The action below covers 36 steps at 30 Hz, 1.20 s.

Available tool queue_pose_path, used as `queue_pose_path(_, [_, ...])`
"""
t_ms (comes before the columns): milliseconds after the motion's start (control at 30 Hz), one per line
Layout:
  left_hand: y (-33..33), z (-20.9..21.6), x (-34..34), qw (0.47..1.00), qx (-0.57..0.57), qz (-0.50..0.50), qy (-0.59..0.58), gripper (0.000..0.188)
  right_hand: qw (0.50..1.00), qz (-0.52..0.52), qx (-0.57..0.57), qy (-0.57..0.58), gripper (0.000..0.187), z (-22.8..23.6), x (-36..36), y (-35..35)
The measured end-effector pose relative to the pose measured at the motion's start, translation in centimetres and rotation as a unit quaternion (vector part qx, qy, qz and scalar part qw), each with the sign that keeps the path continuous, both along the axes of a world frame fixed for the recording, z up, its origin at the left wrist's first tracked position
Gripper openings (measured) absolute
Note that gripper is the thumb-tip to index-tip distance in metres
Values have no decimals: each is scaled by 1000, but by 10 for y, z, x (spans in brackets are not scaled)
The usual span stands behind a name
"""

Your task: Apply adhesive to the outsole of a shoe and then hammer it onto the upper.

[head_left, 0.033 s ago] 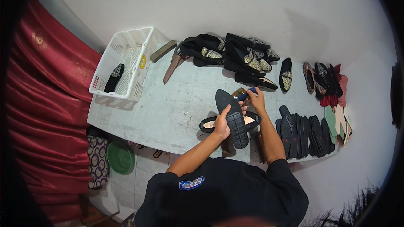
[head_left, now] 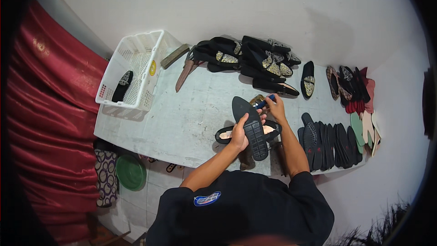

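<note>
My left hand [head_left: 239,135] is closed on a black shoe sole [head_left: 256,132], its ridged heel part toward me and its pointed toe away. In my right hand [head_left: 276,109] is a blue-handled tool [head_left: 262,104], pinched in the fingers; its working end is hidden. Right beside it stands a small jar [head_left: 257,99] with amber-brown contents, partly covered by the sole and the tool. Under the sole lies a black shoe [head_left: 223,135] with a pale insole, its middle covered by my left hand and the sole.
Black shoes with glittery trim [head_left: 226,58] are piled along the wall. Several black soles [head_left: 324,146] stand in a row at the right, by pale and green insole pieces [head_left: 356,132]. A white basket [head_left: 144,102] holds one shoe [head_left: 122,86]. A green basin [head_left: 131,173] sits below.
</note>
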<state>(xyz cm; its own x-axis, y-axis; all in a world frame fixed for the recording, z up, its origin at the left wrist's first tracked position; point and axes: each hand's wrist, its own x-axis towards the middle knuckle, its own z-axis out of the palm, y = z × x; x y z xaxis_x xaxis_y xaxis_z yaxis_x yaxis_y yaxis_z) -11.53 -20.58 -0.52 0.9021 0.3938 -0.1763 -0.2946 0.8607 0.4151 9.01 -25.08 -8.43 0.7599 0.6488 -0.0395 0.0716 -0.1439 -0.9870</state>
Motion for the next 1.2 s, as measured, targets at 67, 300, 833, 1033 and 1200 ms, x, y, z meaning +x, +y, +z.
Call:
queue_pose_path(67, [-1,1,5,1000,8,2,-21,53,998,22,44,25,11,5,-6,-5])
queue_pose_path(300, [-2,1,7,1000,-5,5,-21,51,999,29,41,16,12,10,-11,-18])
queue_pose_path(833, [-4,2,4,1000,-17,3,-21,53,884,-189,277,326,18,-9,16,-52])
queue_pose_path(1033, [-2,-1,4,1000,-24,-2,-19,52,915,-167,210,300,19,-14,17,-47])
queue_pose_path(1200, [-2,-1,5,1000,-6,-7,-16,55,920,-159,205,294,20,-17,20,-43])
